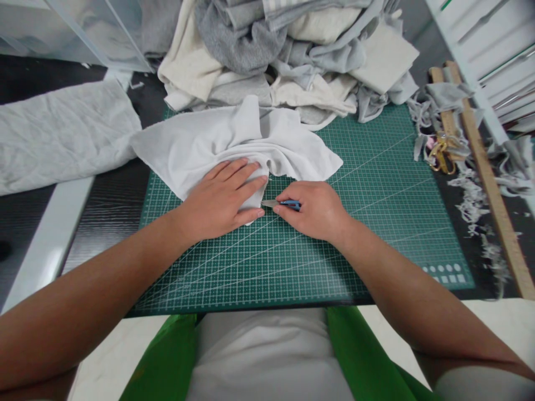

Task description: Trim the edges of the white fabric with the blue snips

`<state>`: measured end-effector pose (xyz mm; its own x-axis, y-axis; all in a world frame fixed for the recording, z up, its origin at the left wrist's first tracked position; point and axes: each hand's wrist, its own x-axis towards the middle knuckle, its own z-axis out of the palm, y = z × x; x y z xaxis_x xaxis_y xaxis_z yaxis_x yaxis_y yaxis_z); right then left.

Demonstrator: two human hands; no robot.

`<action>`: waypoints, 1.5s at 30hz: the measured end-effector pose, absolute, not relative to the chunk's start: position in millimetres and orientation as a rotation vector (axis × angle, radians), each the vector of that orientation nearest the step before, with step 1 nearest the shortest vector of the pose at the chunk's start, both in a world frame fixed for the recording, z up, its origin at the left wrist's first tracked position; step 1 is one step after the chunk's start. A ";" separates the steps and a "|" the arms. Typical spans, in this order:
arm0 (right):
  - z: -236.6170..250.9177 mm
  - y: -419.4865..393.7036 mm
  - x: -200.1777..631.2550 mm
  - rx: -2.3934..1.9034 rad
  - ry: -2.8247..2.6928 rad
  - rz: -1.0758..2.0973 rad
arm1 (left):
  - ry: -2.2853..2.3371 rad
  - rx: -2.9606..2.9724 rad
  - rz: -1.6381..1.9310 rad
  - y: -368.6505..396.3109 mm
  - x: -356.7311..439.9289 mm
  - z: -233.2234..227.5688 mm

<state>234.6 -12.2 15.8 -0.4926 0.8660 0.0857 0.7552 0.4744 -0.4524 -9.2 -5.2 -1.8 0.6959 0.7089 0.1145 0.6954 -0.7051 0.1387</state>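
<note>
A piece of white fabric [188, 142] lies rumpled across the green cutting mat [292, 267]. My left hand [221, 197] rests flat on its near corner, fingers stretched out and thumb by the edge. In my right hand [315, 209] is a pair of small thread snips [293, 205] with a blue handle, gripped between thumb and fingers. The blade points left and its tip is at the raw right edge of the fabric, close to my left thumb. Whether the tip touches the cloth I cannot tell.
Behind the fabric a large heap of grey and cream cloth [242, 50] covers the mat's far edge. A folded pale grey cloth [62, 133] lies left. At right are a wooden ruler [489, 167], gold-handled scissors [442, 156] and loose thread scraps [470, 200].
</note>
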 end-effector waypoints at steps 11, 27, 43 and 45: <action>16.8 -12.6 232.3 -1.399 -2.463 0.483 | 1.171 2.805 0.254 -5.5 -9.4 -1.3; 17.7 -13.7 234.1 -1.383 -2.437 0.512 | 1.180 2.815 0.218 -5.6 -8.8 0.0; 15.6 -15.8 234.0 -1.372 -2.410 0.504 | 1.169 2.847 0.236 -5.3 -10.2 -2.7; 15.6 -15.7 234.7 -1.368 -2.390 0.530 | 1.169 2.851 0.236 -5.1 -9.9 -2.7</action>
